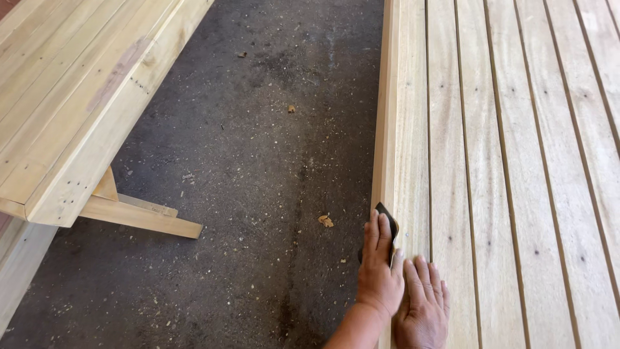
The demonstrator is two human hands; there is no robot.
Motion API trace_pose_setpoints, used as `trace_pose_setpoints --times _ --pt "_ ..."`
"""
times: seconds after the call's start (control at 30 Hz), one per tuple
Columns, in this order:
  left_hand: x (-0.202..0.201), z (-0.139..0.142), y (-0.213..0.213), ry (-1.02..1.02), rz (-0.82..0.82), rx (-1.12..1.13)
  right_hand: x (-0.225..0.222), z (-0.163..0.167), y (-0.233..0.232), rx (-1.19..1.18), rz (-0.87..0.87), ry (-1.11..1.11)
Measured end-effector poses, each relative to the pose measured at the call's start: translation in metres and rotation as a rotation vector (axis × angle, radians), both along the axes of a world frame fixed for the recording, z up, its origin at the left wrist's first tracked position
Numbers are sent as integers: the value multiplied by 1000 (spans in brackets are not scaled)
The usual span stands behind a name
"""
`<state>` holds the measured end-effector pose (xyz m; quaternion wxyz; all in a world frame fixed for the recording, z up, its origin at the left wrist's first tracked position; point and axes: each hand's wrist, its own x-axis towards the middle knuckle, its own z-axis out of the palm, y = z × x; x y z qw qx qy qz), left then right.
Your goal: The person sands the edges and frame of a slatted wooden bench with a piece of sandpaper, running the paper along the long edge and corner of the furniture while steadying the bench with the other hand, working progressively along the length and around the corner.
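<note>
1. Leftmost, one wooden bench [77,110] of pale planks stands on angled legs, well apart from both hands.

2. Next comes the dark concrete floor [258,194], littered with sawdust and at least two larger wood chips [326,221].

3. Then the left hand [378,271] presses a dark sheet of sandpaper [388,218] flat against the side edge of the slatted table top [516,161]. Its fingers lie straight over the sheet, not curled, so it pins the sheet by pressure, not by a closed grip.

4. Sandpaper of this kind is likely light, thin and floppy, rough on one face. Judging by that, it handles best held flat under the fingers or folded over the edge; pinched at a corner it would probably buckle or tear.

5. Just beside it, touching the left hand, the right hand [423,304] rests open, palm down, on the outermost slat [413,129], holding nothing.

6. The table top looks heavy and stiff; roughly seven long slats show, with narrow gaps between them and small dark nail marks.

7. Count: two hands, one sheet of sandpaper, one bench, one table top.
</note>
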<state>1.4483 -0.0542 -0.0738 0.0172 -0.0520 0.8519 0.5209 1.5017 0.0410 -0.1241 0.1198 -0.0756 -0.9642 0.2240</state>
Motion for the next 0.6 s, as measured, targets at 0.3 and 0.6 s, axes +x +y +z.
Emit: trace_pose_setpoints --times 0.3,0.6 --pt "97 -67 11 -233 308 813 13 1 -5 146 19 6" --pt "85 -83 0 -489 395 932 12 23 -15 145 -60 -41"
